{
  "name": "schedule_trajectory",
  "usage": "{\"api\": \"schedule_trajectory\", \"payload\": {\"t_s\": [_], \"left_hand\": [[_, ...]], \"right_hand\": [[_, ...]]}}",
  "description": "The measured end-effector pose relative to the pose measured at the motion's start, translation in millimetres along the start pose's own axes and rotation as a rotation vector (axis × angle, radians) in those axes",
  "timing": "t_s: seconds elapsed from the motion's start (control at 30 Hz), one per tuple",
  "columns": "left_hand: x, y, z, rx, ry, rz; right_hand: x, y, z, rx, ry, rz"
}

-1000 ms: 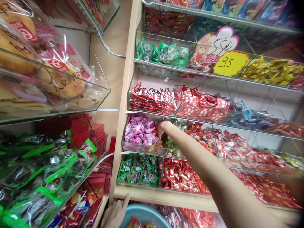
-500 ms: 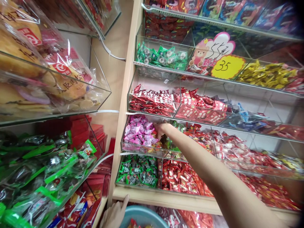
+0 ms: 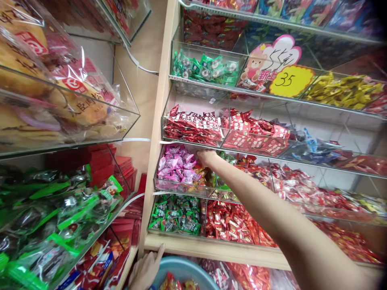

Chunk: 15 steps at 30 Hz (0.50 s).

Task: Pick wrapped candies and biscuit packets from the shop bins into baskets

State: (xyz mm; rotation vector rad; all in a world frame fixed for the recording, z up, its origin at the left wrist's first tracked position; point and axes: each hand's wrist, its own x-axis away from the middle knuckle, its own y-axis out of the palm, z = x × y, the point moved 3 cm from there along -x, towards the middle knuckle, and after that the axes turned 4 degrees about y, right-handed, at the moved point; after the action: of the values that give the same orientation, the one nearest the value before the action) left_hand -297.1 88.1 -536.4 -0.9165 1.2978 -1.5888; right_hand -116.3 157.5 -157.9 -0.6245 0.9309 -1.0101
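My right hand [image 3: 207, 157] reaches into a clear shelf bin, between pink-purple wrapped candies [image 3: 178, 164] and green ones [image 3: 225, 158]. Its fingers are bent down and mostly hidden, so what they hold cannot be made out. Gold-orange wrapped candies [image 3: 206, 176] lie just below it. My left hand [image 3: 145, 269] is at the bottom, by the rim of a blue basin [image 3: 184, 264], its index finger stretched out. Inside the basin lie red and gold wrapped candies [image 3: 171, 283].
Bins of green-black candies [image 3: 177, 215] and red candies [image 3: 229, 221] sit below my right hand. A clear shelf edge [image 3: 256, 152] runs above it. Packaged pastries [image 3: 81, 96] fill the left shelf. A yellow price tag [image 3: 292, 80] hangs higher up.
My right hand has moved slightly up and back in the bin, uncovering more gold-orange candies. More of the basin and its candies shows. My left hand stays beside it.
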Motion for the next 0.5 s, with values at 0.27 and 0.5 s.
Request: {"api": "schedule_trajectory", "payload": {"t_s": [0.27,0.5], "left_hand": [[1,-3.9,0,0.115,-0.057,0.004],[1,-5.8,0,0.176,-0.064,0.023]], "right_hand": [[21,-20,-4,-0.008,0.078,-0.029],[40,-25,-4,-0.011,0.134,0.035]]}}
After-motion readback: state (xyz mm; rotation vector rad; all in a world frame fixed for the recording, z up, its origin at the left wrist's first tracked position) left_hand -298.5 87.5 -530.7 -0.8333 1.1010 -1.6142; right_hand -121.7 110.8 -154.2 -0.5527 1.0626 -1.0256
